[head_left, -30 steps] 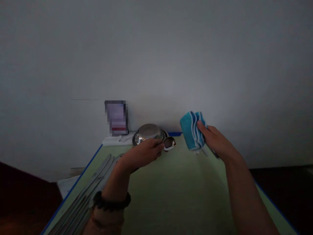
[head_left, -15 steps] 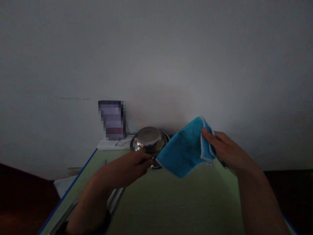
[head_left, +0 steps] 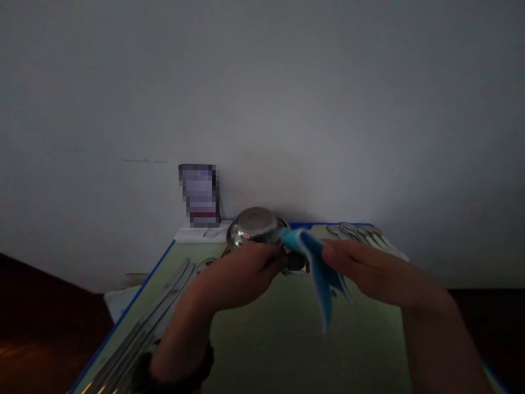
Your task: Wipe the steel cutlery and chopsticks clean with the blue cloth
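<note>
My left hand [head_left: 240, 273] is closed round a spoon, whose shiny bowl [head_left: 297, 264] shows just past the fingers, above the middle of the green table [head_left: 270, 334]. My right hand [head_left: 361, 268] pinches a blue cloth [head_left: 318, 262] and holds it against the spoon's bowl; the cloth hangs down below the hand. Both hands are blurred by motion. A steel bowl [head_left: 254, 225] stands upside down just behind the hands at the table's far edge.
Several pieces of cutlery [head_left: 151, 323] lie in a row along the table's left side, and several spoons [head_left: 361, 232] lie at the far right. A pixelated card [head_left: 199, 194] stands on a white slab [head_left: 197, 234] by the wall.
The right hand has brought the blue cloth leftward from its raised position onto the spoon held by the left hand. The cloth, spread open half a second ago, now hangs bunched.
</note>
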{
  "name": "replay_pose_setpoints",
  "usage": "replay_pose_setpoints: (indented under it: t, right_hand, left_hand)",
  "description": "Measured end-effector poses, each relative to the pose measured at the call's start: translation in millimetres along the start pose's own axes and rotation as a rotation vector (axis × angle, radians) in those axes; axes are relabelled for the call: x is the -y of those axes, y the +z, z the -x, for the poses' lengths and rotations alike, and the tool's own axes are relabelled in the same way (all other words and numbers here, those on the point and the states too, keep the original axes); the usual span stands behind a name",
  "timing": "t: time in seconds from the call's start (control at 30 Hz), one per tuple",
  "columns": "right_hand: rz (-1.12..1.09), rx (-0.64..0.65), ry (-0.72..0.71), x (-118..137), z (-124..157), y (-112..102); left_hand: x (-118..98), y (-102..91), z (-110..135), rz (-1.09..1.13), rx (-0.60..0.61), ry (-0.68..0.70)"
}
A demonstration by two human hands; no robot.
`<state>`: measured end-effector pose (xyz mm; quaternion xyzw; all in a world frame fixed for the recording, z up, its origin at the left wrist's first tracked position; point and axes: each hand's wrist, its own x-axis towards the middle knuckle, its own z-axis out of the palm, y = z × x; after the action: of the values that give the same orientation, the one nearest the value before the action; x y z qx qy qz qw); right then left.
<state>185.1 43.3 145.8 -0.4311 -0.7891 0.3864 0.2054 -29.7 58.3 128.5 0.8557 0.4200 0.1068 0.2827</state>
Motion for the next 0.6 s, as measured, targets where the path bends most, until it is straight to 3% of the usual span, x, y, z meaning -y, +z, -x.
replay_pose_setpoints:
  t: [0.03,0.1,0.23,0.37,0.47,0.6]
  right_hand:
    - [-0.036,0.083,-0.035,1,-1,2]
    - [-0.076,0.123,-0.052,2,-5,5]
    - [0.062,0.013,-0.050,-2,-13,7]
    - [0.061,-0.108,0.025,-10,-23,17]
    - [0.166,-0.062,-0.009,-10,-27,21]
    - [0.247,-0.027,-0.038,-7,-22,12]
  left_hand:
    - [0,0.7,-1,0.004,0.004,0.020]
    - [-1,1.8,-3,-0.022,0.017,0.020]
    - [1,7.1,-8,-0.127,-0.003,-0.033]
    - [0,11.5,-10,-0.158,-0.090,0.005]
    - [-4,8.0,-7,-0.123,-0.135,0.037]
    - [-6,-1.0,3,-0.039,-0.015,0.018]
